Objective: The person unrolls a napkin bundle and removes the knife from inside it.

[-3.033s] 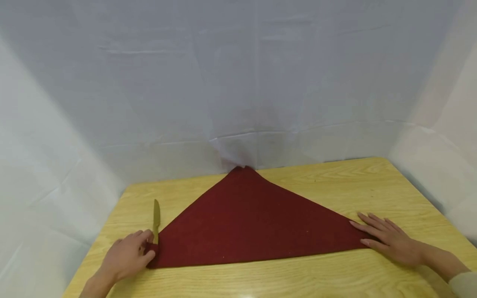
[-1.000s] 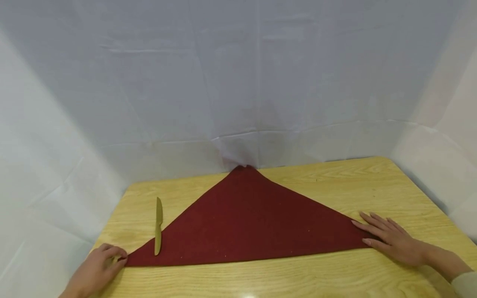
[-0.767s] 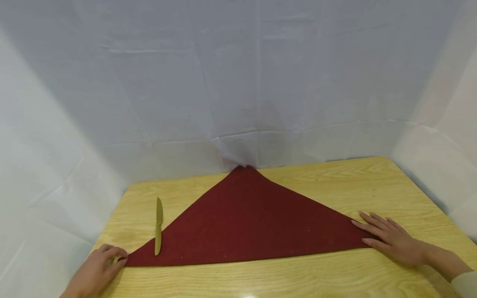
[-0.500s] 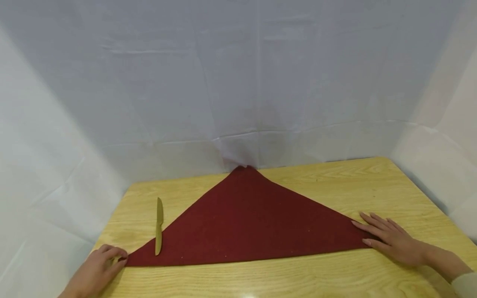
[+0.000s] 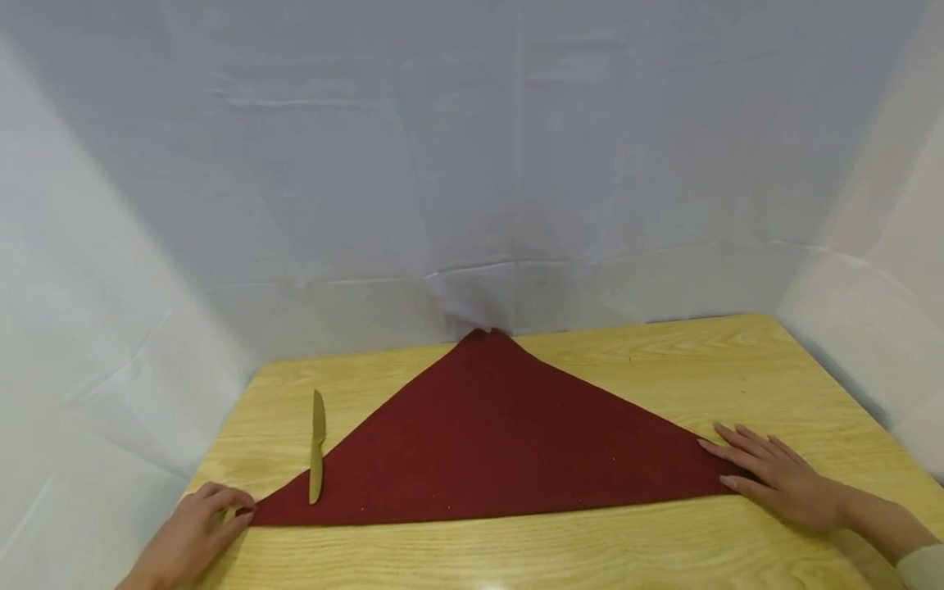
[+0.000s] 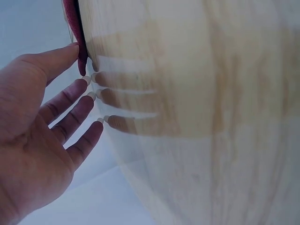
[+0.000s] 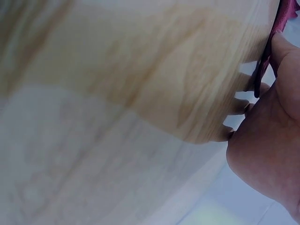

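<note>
A dark red cloth napkin (image 5: 501,434), folded to a triangle, lies flat with its long edge toward me and its tip at the table's far edge. At its left corner my left hand (image 5: 188,528) pinches the cloth between thumb and forefinger; the left wrist view has that corner (image 6: 76,28) at the thumb tip. On the other side my right hand (image 5: 785,483) rests flat with straight fingers over the right corner. A gold-coloured knife (image 5: 316,475) lies near the left corner, its handle on the cloth and its blade on the wood beyond.
The light wooden table (image 5: 664,360) has rounded far corners. White sheeting (image 5: 472,164) hangs behind it and on both sides, meeting the far edge close to the napkin's tip.
Three seconds ago my left hand held the left corner curled back beside the knife's handle. The corner is now drawn out leftward and flat, with the handle bared on top. My right hand stays put.
</note>
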`<move>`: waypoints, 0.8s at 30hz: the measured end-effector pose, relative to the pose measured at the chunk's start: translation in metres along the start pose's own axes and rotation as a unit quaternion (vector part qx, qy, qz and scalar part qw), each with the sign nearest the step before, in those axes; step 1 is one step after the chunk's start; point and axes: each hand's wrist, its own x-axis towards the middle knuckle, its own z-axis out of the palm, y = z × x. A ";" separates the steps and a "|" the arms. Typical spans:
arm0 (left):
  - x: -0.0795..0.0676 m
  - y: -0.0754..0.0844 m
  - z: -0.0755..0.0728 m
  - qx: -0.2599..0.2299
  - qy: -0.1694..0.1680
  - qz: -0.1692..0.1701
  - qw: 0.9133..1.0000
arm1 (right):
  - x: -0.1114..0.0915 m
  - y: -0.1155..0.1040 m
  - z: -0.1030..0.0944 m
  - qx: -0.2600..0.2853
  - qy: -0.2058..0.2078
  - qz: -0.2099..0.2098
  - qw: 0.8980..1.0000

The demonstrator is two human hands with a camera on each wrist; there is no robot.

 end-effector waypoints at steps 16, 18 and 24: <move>0.003 0.004 0.001 0.026 0.001 0.006 1.000 | -0.001 0.002 0.000 -0.009 0.006 -0.001 1.000; 0.004 0.007 -0.001 0.031 -0.012 -0.001 0.999 | -0.001 0.002 0.001 -0.010 0.006 0.001 1.000; 0.010 0.021 -0.007 0.028 -0.007 -0.023 0.999 | 0.000 0.001 0.001 -0.006 0.003 0.005 1.000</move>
